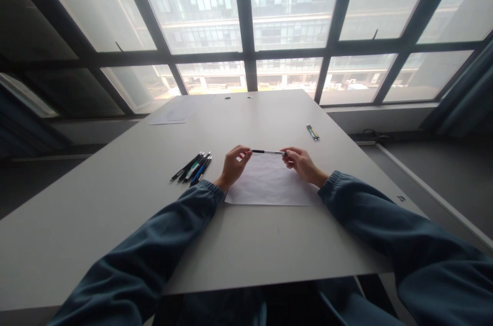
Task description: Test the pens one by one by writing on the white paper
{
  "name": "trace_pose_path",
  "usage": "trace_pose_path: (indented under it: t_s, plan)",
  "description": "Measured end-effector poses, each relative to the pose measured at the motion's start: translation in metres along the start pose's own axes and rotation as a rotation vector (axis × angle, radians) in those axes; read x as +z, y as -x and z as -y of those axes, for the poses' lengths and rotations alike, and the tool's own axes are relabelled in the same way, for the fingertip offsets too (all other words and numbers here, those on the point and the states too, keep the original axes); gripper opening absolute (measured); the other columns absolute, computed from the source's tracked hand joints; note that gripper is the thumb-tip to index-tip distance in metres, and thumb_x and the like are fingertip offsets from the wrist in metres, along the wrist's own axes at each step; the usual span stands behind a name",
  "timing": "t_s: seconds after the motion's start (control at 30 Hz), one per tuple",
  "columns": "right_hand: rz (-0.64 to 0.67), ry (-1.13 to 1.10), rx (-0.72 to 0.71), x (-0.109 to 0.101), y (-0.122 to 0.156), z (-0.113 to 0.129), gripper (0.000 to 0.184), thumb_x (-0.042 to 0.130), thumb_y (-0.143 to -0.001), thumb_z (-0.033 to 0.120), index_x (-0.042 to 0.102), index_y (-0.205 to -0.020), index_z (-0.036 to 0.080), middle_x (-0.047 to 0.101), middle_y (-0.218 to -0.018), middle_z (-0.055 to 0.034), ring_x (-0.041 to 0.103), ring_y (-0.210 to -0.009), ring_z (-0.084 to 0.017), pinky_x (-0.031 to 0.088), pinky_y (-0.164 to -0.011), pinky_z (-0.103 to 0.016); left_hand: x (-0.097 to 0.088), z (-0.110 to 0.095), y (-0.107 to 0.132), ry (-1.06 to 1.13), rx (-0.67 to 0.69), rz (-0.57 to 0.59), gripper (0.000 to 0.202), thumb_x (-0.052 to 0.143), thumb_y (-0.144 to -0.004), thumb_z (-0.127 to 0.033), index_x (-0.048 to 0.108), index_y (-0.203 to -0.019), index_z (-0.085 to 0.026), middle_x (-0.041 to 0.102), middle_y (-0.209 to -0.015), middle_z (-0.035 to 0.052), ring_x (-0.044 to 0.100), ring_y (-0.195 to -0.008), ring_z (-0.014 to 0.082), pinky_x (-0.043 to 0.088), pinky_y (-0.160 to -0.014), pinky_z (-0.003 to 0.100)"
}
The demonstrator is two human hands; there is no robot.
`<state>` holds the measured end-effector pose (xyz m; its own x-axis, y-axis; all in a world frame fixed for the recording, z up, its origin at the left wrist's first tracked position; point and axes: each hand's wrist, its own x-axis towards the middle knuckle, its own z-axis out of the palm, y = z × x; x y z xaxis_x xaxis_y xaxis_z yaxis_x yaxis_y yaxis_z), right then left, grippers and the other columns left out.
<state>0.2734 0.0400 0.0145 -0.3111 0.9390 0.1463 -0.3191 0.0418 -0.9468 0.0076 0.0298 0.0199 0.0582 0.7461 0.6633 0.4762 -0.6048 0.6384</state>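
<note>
A slim pen, dark toward its left end and pale toward its right, is held level between my two hands. The fingertips of my left hand pinch its dark end, while my right hand grips the other end with thumb and fingers. Beneath the pen a sheet of white paper lies on the white table. To the left of my left hand rests a bunch of several pens, mostly black, with green and blue among them.
Two pens lie together at the right side of the table. Further sheets of paper lie at the far left. Beyond the table's far edge stand large windows with dark frames. A curtain hangs at the right.
</note>
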Motion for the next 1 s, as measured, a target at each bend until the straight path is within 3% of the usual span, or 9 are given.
trace_pose_path:
  t_s: [0.23,0.43,0.63,0.87,1.0]
  plan:
    - [-0.083,0.341,-0.245,-0.004,-0.006,-0.008,0.032,0.073,-0.079,0.042,0.075,-0.099,0.016,0.073,-0.078,-0.0058,0.058,-0.061,-0.014,0.041,-0.05,-0.026,0.002,0.002,0.001,0.069,-0.046,0.036,0.025,0.066,-0.091,-0.042,0.073,-0.095,-0.018,0.072,-0.091,0.0059,0.067,-0.08,0.0163,0.052,-0.069,0.027]
    - [-0.138,0.643,-0.351,-0.007,-0.007,-0.014,0.028,0.073,-0.08,0.038,0.076,-0.099,0.018,0.076,-0.085,-0.008,0.067,-0.073,-0.02,0.052,-0.062,-0.031,0.003,0.007,0.0,0.183,-0.14,0.032,0.031,0.066,-0.09,-0.047,0.072,-0.095,-0.017,0.073,-0.08,0.0057,0.068,-0.073,0.0174,0.053,-0.07,0.03]
    - [-0.064,0.895,-0.49,-0.008,-0.004,-0.011,0.013,0.066,-0.087,0.026,0.076,-0.092,0.019,0.072,-0.085,-0.0056,0.064,-0.072,-0.018,0.049,-0.063,-0.029,0.003,0.008,0.0,0.177,-0.155,0.023,0.032,0.066,-0.09,-0.048,0.072,-0.096,-0.017,0.073,-0.081,0.0058,0.068,-0.073,0.0173,0.053,-0.07,0.03]
    - [-0.088,0.982,-0.561,-0.026,-0.014,-0.005,0.014,0.063,-0.091,0.027,0.076,-0.095,0.025,0.068,-0.092,-0.0065,0.061,-0.086,-0.022,0.048,-0.081,-0.036,0.006,0.008,0.001,0.225,-0.182,0.127,0.037,0.068,-0.088,-0.05,0.073,-0.102,-0.016,0.075,-0.085,0.008,0.069,-0.076,0.0183,0.054,-0.072,0.031]
    - [-0.247,0.963,-0.555,-0.05,-0.03,0.003,0.014,0.064,-0.09,0.029,0.077,-0.095,0.027,0.066,-0.091,-0.0061,0.06,-0.091,-0.024,0.047,-0.09,-0.038,0.005,0.004,-0.001,0.275,-0.169,0.116,0.043,0.061,-0.092,-0.053,0.069,-0.111,-0.015,0.072,-0.081,0.0067,0.066,-0.071,0.016,0.053,-0.07,0.03]
